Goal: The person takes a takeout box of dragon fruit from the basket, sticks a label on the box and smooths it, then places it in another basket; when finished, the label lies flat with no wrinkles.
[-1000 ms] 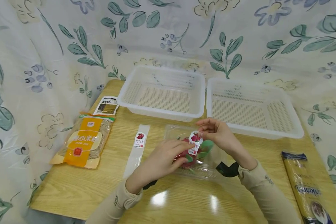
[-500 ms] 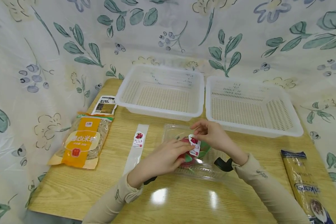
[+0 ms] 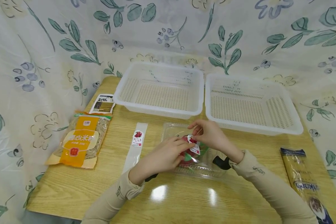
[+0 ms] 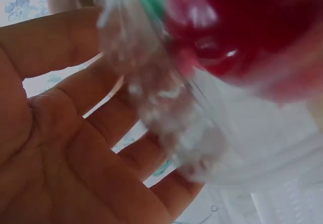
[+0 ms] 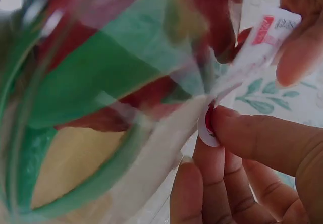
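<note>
Lowered since the earlier frame, the label strip [image 3: 194,145] is now pressed close to the red fruit in the clear tray [image 3: 172,130] at the frame's centre. It is pinched by the right hand [image 3: 210,135] (thumb against fingertips), while the tray is steadied by the left hand [image 3: 163,155] with loosely straight fingers. Two white baskets [image 3: 159,110] are seen just above

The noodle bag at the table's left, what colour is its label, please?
Orange with a cream panel, clearest in the head view: noodle bag.
</note>
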### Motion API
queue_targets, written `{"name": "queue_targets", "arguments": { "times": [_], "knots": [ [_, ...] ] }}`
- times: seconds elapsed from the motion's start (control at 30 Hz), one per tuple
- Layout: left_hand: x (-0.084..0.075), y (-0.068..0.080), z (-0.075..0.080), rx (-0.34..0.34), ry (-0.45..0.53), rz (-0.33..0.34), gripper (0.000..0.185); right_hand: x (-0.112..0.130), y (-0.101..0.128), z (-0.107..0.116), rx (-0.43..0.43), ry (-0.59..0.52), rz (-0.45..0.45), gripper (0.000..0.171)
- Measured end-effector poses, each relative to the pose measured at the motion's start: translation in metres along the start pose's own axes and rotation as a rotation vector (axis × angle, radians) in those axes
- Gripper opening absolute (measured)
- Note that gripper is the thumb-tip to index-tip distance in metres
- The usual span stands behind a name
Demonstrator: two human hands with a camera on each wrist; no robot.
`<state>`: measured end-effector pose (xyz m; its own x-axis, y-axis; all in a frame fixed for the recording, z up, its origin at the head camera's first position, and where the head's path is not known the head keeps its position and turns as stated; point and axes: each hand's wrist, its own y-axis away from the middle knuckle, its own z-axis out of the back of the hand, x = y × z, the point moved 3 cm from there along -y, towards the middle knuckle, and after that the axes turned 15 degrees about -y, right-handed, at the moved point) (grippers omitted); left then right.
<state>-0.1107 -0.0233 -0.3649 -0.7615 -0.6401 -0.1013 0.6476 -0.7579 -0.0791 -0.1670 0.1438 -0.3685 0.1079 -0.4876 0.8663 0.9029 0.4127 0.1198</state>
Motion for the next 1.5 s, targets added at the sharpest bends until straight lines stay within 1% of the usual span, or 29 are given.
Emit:
{"name": "queue_targets", "arguments": {
  "times": [0.1, 0.23, 0.43, 0.53, 0.67, 0.73, 0.8, 0.93, 1.0, 1.03, 1.17, 1.23, 1.33, 1.4, 1.5],
  "knots": [
    [-0.001, 0.0, 0.001, -0.021, -0.032, -0.014, 0.045, 0.004, 0.0, -0.002, -0.008, 0.065, -0.013, 0.033],
    [-0.003, -0.001, 0.001, -0.033, -0.06, -0.016, 0.042, 0.009, 0.0, -0.003, -0.023, 0.18, -0.025, 0.038],
    [-0.005, -0.002, 0.001, -0.028, -0.054, -0.013, 0.043, 0.015, 0.001, -0.006, -0.053, 0.312, -0.029, 0.05],
    [-0.006, -0.002, 0.001, -0.033, -0.031, -0.015, 0.043, 0.019, 0.002, -0.009, -0.078, 0.408, 0.01, 0.053],
    [-0.008, -0.001, 0.003, -0.04, -0.003, -0.015, 0.041, 0.025, 0.007, -0.013, -0.14, 0.548, 0.111, 0.058],
    [-0.009, 0.0, 0.004, -0.047, 0.011, -0.018, 0.039, 0.027, 0.009, -0.014, -0.161, 0.585, 0.148, 0.061],
    [-0.01, 0.0, 0.005, -0.064, 0.025, -0.024, 0.037, 0.026, 0.011, -0.014, -0.136, 0.551, 0.147, 0.056],
    [-0.011, 0.001, 0.005, -0.102, 0.062, -0.036, 0.033, 0.023, 0.015, -0.012, 0.014, 0.371, 0.107, 0.032],
    [-0.011, 0.0, 0.004, -0.119, 0.067, -0.045, 0.033, 0.021, 0.019, -0.011, 0.071, 0.311, 0.11, 0.023],
    [-0.012, 0.0, 0.003, -0.116, 0.074, -0.044, 0.034, 0.02, 0.021, -0.01, 0.084, 0.305, 0.127, 0.021],
    [-0.014, 0.002, -0.002, -0.071, 0.062, -0.033, 0.047, 0.014, 0.041, -0.008, 0.086, 0.374, 0.208, 0.021],
    [-0.015, 0.004, -0.005, -0.033, 0.048, -0.009, 0.059, 0.011, 0.053, -0.008, 0.085, 0.412, 0.213, 0.027],
    [-0.015, 0.006, -0.009, -0.011, 0.02, 0.017, 0.074, 0.005, 0.068, -0.011, 0.082, 0.461, 0.195, 0.043],
    [-0.014, 0.007, -0.012, 0.0, 0.011, 0.032, 0.08, 0.002, 0.075, -0.016, 0.077, 0.501, 0.181, 0.055],
    [-0.015, 0.008, -0.016, 0.034, -0.009, 0.041, 0.084, -0.002, 0.084, -0.027, 0.057, 0.536, 0.181, 0.066]
  ]
}}
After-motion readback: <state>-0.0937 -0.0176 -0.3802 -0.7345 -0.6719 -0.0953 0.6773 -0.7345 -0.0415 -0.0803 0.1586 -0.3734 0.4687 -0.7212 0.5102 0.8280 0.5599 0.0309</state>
